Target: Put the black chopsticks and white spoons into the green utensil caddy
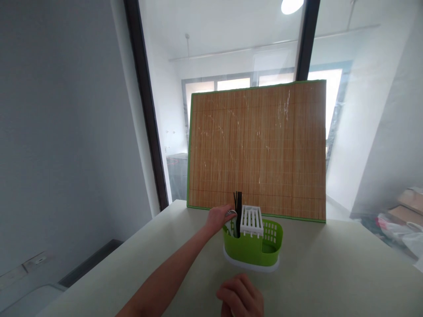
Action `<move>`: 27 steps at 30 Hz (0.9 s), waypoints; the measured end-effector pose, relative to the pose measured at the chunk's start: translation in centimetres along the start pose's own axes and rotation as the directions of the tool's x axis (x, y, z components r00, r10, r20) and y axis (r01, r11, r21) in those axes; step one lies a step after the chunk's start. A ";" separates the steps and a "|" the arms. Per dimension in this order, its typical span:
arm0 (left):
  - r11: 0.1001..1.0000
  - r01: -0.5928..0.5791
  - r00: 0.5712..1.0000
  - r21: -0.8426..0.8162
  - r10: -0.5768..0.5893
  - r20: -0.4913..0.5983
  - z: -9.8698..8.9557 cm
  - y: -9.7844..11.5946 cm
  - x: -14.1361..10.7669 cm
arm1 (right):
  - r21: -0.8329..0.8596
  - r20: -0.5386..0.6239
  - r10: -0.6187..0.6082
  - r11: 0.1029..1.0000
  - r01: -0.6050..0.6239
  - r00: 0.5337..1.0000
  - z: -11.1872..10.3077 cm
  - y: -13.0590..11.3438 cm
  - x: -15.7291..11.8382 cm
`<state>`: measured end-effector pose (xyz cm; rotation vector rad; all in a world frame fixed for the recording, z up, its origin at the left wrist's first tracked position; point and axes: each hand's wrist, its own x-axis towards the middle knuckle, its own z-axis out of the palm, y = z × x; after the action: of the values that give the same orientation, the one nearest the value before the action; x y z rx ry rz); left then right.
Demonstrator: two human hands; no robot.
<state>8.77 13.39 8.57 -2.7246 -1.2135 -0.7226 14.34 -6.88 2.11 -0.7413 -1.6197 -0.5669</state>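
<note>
A bright green caddy [246, 252] with a white base and a white slotted rack [251, 220] on top stands on the table. My left hand [219, 219] reaches to its left compartment. Its fingers are closed on a pale utensil with a rounded top [228, 226], whose lower part goes down into the compartment; its exact kind is unclear. Beside it, dark chopsticks [239, 211] stand upright in the same end of the caddy. My right hand [241, 296] is near the table's front edge, fingers curled closed, apart from the caddy, with nothing visible in it.
A bamboo mat [257, 152] with green edging stands upright behind the caddy, against a glass partition. The pale table [324, 273] extends to both sides. Plastic bags [401, 235] and cardboard lie off to the far right.
</note>
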 end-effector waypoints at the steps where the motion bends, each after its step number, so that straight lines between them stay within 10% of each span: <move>1: 1.000 0.004 1.000 0.004 -0.004 -0.009 -0.3 -0.2 0.1 | -0.040 0.020 -0.030 0.999 0.031 0.999 1.1 0.5 -1.1; 12: 0.998 -0.003 0.999 0.061 0.001 0.041 -1.2 -0.5 1.3 | -0.034 0.274 0.073 0.997 -0.066 0.959 2.4 2.9 -6.6; 22: 0.992 -0.112 0.987 0.062 0.103 0.122 -0.7 1.2 2.1 | -0.051 0.220 0.063 0.997 -0.053 0.974 3.2 2.7 -7.3; 27: 0.993 -0.095 0.994 0.071 0.091 0.058 -4.1 0.3 2.9 | -0.052 0.144 0.050 0.998 -0.043 0.988 4.1 2.3 -7.5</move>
<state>9.06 14.19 13.50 -2.7360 -1.0914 -0.5849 13.96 -3.58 -6.12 -0.8717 -1.7226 -0.5305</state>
